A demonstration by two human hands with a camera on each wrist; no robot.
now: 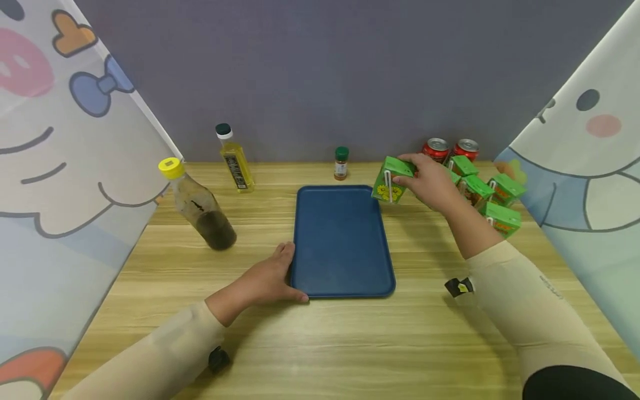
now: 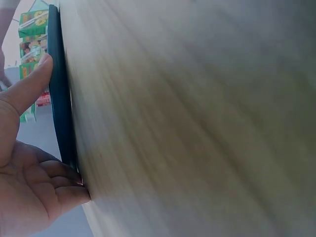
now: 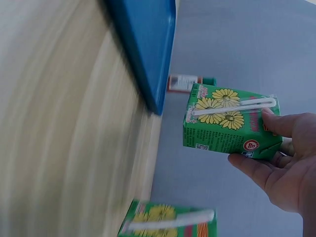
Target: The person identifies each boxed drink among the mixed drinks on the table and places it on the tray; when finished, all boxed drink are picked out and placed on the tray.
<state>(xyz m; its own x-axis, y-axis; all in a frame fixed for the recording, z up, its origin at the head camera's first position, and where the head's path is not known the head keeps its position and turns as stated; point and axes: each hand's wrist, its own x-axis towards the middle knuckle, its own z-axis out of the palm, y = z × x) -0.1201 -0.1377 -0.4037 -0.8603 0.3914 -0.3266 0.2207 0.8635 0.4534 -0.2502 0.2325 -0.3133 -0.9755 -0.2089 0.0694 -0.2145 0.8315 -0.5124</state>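
Observation:
My right hand [image 1: 430, 180] pinches a green juice carton [image 1: 392, 180] near its top, beyond the tray's right edge. In the right wrist view, this juice carton [image 3: 232, 121] has yellow flowers and a white straw on its side, and hangs clear of the table. My left hand [image 1: 267, 278] rests at the near left corner of a dark blue tray [image 1: 342, 241], its fingers along the left edge and its thumb along the front. From the left wrist, the thumb and fingertips touch the tray's rim [image 2: 59, 94]. Nothing lies on the tray.
Several more green cartons [image 1: 502, 219] stand at the right, before two red cans [image 1: 466, 149]. A small green-capped spice jar [image 1: 341, 164] is behind the tray. On the left are an oil bottle [image 1: 236, 164] and a yellow-capped bottle of dark liquid [image 1: 202, 211].

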